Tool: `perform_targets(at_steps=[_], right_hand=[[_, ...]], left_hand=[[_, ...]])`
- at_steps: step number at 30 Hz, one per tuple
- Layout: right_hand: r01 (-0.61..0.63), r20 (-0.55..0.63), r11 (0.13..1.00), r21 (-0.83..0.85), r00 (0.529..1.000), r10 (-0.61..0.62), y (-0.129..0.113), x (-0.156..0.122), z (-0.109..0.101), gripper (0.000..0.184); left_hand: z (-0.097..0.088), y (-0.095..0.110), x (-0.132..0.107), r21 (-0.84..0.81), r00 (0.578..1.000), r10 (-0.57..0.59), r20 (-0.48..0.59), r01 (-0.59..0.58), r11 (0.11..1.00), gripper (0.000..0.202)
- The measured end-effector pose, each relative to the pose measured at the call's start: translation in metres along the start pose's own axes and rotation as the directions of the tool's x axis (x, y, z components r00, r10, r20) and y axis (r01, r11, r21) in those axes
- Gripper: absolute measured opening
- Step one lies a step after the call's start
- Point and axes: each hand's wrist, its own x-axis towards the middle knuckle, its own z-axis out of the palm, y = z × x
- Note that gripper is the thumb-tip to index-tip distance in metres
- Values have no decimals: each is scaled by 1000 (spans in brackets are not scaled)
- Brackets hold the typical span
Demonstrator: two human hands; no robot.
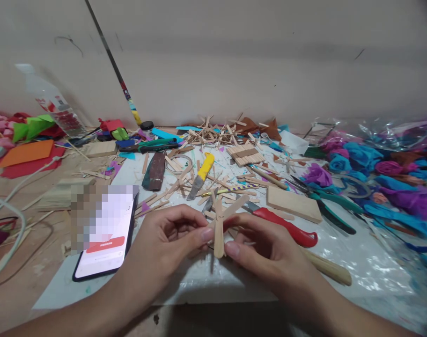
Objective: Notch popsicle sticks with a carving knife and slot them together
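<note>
Between my two hands is a small piece made of crossed wooden craft sticks [218, 234], held just above the white sheet. My left hand [174, 234] pinches its left side between thumb and fingers. From the right, my right hand [259, 243] grips it with the thumb near the lower stick and the fingers curled behind. One stick points down toward me, and another slants up to the right. The fingers hide part of the piece. Just behind it lie a yellow utility knife [202, 174] and a red-handled tool [287, 225].
A phone [106, 234] lies left of my hands. Green-handled pliers [334, 208] and a wood block [293, 203] are at the right. Loose craft sticks [213, 135] pile up near the wall. A plastic bottle [54, 100] stands at the back left; crepe paper flowers [361, 157] fill the right.
</note>
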Motion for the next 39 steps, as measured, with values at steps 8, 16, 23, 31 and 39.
perform_targets(at_steps=[8, 16, 23, 31, 39], right_hand=[[-158, 244, 934, 321, 966, 79, 4, 2, 3, 43], [-129, 230, 914, 384, 972, 41, 3, -2, 0, 41], [-187, 256, 863, 469, 964, 70, 3, -2, -3, 39], [-263, 273, 825, 500, 952, 137, -1, 0, -3, 37], [-247, 266, 840, 483, 955, 127, 0, -2, -4, 37]], left_hand=[[3, 1, -2, 13, 999, -33, 0, 33, 999, 19], [3, -1, -1, 32, 998, -45, -35, 46, 998, 23], [3, -1, 0, -18, 998, -57, -2, 57, 998, 20], [2, 1, -1, -59, 999, -51, 11, 52, 997, 15], [2, 0, -2, 68, 1000, 3, -17, -2, 998, 6]])
